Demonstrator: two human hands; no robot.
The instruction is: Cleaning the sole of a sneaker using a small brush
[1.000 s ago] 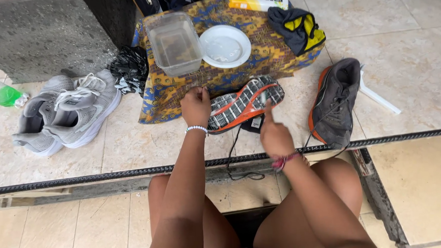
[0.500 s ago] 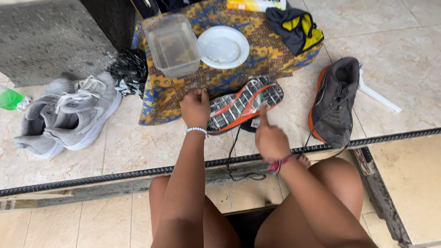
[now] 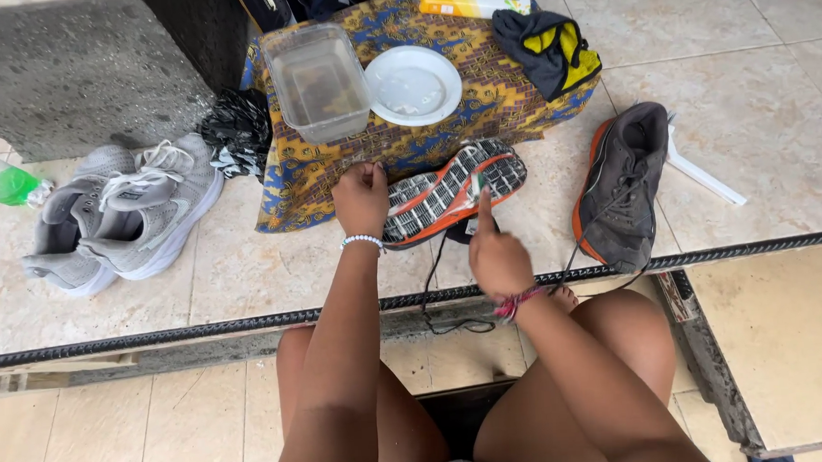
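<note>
A running shoe (image 3: 451, 194) lies sole-up on the tiled floor, its sole black, white and orange. My left hand (image 3: 361, 198) grips its heel end and holds it steady. My right hand (image 3: 495, 252) is just below the sole, forefinger pointing up and touching the orange midsection; a small pale thing shows at the fingertip, too small to identify. The matching dark grey shoe (image 3: 620, 187) with an orange edge lies upright to the right.
A patterned cloth (image 3: 479, 99) carries a clear plastic tub (image 3: 318, 80), a white plate (image 3: 414, 84) and a black-yellow rag (image 3: 547, 49). A grey sneaker pair (image 3: 124, 211) and a green bottle (image 3: 2, 181) lie at left. A white stick (image 3: 701, 174) lies at right.
My right hand has slid slightly down and left along the sole, its forefinger still raised against it. The left hand and the shoe stay where they were.
</note>
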